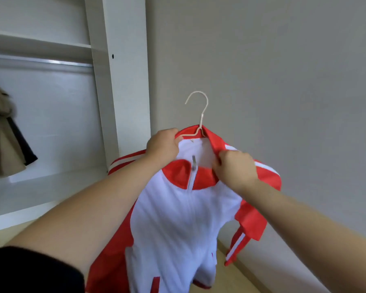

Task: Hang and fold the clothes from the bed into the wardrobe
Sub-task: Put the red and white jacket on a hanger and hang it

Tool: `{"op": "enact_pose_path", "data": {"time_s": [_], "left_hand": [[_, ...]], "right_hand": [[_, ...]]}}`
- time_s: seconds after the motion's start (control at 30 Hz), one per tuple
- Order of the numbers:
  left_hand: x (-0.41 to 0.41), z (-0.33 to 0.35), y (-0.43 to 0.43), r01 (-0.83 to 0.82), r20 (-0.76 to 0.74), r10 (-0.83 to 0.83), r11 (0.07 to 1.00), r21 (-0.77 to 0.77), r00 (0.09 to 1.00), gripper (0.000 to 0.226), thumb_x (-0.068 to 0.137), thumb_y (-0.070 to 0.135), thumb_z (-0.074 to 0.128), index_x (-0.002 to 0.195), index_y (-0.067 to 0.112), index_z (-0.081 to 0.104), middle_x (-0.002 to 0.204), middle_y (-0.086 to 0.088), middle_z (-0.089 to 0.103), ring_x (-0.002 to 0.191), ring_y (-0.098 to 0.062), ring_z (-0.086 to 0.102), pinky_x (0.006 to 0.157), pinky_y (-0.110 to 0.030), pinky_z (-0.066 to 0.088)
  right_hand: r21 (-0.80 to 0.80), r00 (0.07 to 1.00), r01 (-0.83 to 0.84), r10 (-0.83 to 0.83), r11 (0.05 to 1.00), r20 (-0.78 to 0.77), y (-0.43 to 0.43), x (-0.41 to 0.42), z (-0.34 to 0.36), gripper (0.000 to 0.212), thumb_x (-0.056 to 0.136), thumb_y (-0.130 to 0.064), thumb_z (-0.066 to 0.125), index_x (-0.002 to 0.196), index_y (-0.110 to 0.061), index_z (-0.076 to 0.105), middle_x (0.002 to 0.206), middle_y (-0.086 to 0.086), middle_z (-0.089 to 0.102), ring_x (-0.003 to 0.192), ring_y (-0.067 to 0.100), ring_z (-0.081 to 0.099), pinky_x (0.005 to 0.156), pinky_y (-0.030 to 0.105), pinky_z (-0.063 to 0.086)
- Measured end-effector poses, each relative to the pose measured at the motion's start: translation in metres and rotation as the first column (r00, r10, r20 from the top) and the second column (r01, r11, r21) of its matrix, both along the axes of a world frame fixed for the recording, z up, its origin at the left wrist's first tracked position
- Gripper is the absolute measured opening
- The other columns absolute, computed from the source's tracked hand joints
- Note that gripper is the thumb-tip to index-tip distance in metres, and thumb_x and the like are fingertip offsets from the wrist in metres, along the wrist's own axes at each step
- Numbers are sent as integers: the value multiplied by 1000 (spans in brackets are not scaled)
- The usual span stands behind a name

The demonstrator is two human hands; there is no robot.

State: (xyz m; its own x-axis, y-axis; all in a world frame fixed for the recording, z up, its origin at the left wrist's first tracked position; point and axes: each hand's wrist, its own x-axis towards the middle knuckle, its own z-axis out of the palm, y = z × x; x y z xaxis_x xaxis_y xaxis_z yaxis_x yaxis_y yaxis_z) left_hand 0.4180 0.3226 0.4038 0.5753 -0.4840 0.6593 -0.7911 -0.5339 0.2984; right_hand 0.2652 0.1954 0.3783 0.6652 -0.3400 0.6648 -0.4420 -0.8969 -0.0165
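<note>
A red and white zip jacket (pixel 178 220) hangs on a pale hanger (pixel 200 115) in front of me, its hook pointing up and left. My left hand (pixel 163 146) grips the left side of the collar together with the hanger's arm. My right hand (pixel 235 168) pinches the red collar on the right side. The jacket's sleeves droop on both sides. The open white wardrobe (pixel 114 81) stands to the left, with its metal rail (pixel 51 62) running under a shelf.
Beige and dark clothes (pixel 4 136) hang at the far left of the wardrobe. A plain grey wall (pixel 283 81) fills the right side. Wooden floor (pixel 237 278) shows below the jacket.
</note>
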Motion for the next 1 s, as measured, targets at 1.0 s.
{"op": "enact_pose_path", "data": {"time_s": [1.0], "left_hand": [[-6, -76, 1, 32, -314, 2, 994, 103, 950, 27, 85, 12, 51, 58, 9, 45, 62, -8, 51, 69, -35, 53, 51, -31, 28]], "right_hand": [[840, 955, -238, -41, 487, 295, -10, 18, -44, 43, 78, -18, 63, 45, -17, 35, 36, -4, 29, 37, 14, 25, 36, 21, 21]]}}
